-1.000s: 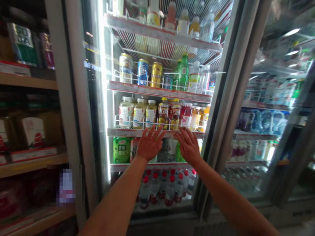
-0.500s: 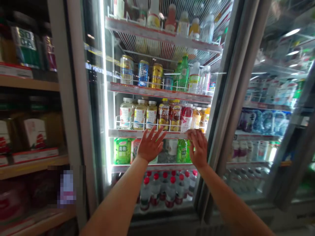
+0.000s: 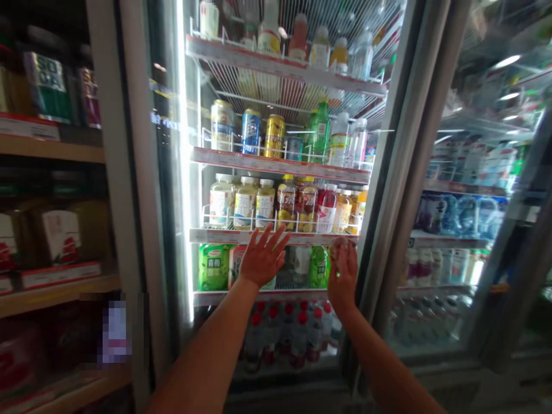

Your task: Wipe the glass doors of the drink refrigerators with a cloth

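Note:
In the head view, my left hand [image 3: 263, 257] is raised with its fingers spread and holds nothing. It hides part of the lower drinks shelf, just under the shelf edge [image 3: 224, 236]. To its right, my right hand [image 3: 344, 276] points upward, empty, with fingers stretched and slightly bent; a small gap shows beside the thumb. Green drink bottles [image 3: 318, 267] stand beside the right hand, and a larger green bottle [image 3: 214, 267] is left of my left hand. Tea bottles [image 3: 264, 204] and dark bottles with yellow caps [image 3: 286, 202] line the shelf above. Whether either hand touches anything, I cannot tell.
The lit drinks fridge has a metal frame [image 3: 407, 190] on its right. Higher up are cans [image 3: 274, 135] and a green bottle [image 3: 321, 129]. Red-capped water bottles [image 3: 299, 333] fill the bottom. Wooden shelves [image 3: 52, 148] with bottles stand at left, another fridge at right.
My right hand has moved slightly down, its fingers now more upright. My left hand stays nearly in place, fingers still spread.

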Demonstrator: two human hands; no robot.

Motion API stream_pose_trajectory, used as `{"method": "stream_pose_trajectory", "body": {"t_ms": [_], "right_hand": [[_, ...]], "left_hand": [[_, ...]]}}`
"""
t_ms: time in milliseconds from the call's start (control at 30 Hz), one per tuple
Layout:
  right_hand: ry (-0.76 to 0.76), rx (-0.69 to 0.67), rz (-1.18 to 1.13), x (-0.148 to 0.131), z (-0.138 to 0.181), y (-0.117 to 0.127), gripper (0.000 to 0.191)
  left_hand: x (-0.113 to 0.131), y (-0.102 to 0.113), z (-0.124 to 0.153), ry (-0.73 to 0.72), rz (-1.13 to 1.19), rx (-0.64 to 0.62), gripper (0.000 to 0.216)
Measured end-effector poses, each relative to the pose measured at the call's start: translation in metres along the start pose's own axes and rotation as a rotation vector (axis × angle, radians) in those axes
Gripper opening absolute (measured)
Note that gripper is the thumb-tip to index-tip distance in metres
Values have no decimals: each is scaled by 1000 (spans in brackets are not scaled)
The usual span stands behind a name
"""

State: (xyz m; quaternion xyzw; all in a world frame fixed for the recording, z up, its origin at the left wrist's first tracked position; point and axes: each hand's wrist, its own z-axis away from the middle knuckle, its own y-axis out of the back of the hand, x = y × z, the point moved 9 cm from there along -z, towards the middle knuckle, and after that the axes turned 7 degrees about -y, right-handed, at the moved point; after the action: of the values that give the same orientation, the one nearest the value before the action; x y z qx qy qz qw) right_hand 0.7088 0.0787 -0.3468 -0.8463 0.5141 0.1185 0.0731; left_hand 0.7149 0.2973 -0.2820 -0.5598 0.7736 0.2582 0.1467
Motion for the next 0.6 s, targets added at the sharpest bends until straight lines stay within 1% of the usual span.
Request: {"method": "stream_pose_trajectory", "body": {"t_ms": [33,67,100,200,267,367,400,467,500,533,600], "right_hand": [[-99,66,-29,6,-6,3,62],[-162,87,-51,7,-6,3,61],[-177,60,-69,1,-3,-2,60],[-46,-184,-118,-40,18,-26,60],[-12,-299,-159,-64,27,-36,61],[-49,-376,-241,-89,15,-40,65],[-29,-418,-272,-98,7,-41,67],[59,-483,-303,-112,-7,-40,69],[116,-469,-291,-115,-15,-35,69],[166,-417,-251,-112,-22,-29,67],[212,-255,-90,-91,-33,-17,64]], "left_hand": [[0,0,0,-4,-4,7,58],[1,1,0,-7,-8,15,57],[1,2,0,-8,-11,24,56],[0,4,1,-13,6,27,55],[0,4,3,-27,32,13,58],[4,5,6,-88,61,15,66],[5,6,7,-109,63,21,66],[7,6,7,-132,57,22,61],[6,6,6,-132,49,17,58],[6,6,5,-127,41,14,56],[6,7,5,-127,27,25,52]]}}
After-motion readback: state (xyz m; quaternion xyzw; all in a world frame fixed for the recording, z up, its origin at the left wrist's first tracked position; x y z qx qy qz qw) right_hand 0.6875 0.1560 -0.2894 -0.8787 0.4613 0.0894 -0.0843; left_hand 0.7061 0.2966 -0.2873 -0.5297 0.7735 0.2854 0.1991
